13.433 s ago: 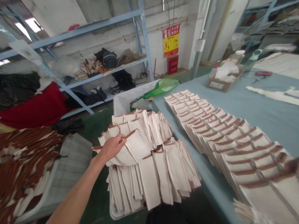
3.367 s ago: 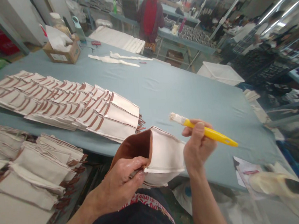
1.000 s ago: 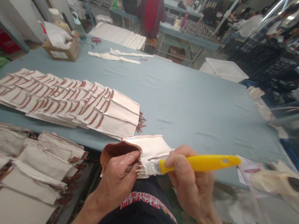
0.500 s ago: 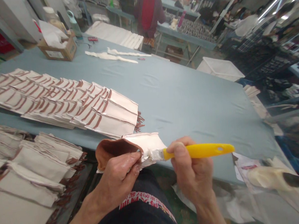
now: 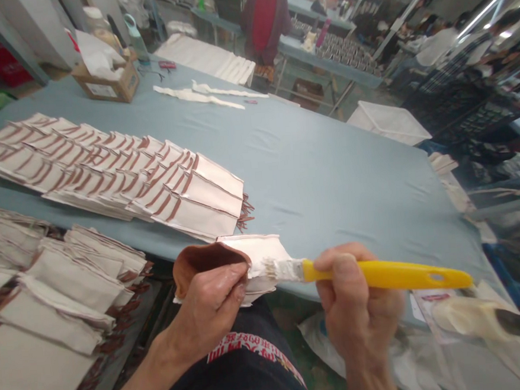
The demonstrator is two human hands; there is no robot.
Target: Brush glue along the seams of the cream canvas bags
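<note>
My left hand (image 5: 220,299) pinches the folded edge of a leather piece (image 5: 188,274), brown on its curled side and off-white on the flat side. In my right hand (image 5: 360,301) is a brush (image 5: 394,273) with a yellow handle, fingers wrapped round it. The white-coated bristles touch the off-white face just right of my left fingertips. Part of the leather piece is hidden behind my left hand.
Overlapping off-white pieces with brown edges (image 5: 107,170) lie on the blue-grey table (image 5: 312,173). More stacked pieces (image 5: 34,347) sit lower left. A tissue box (image 5: 107,87) stands at the back left, a white bin (image 5: 388,120) beyond the right edge. A person (image 5: 266,22) stands behind.
My right hand has moved the brush to the right, drawing its bristles away from my left fingertips along the off-white face. My left hand keeps its pinch. The view has shifted slightly.
</note>
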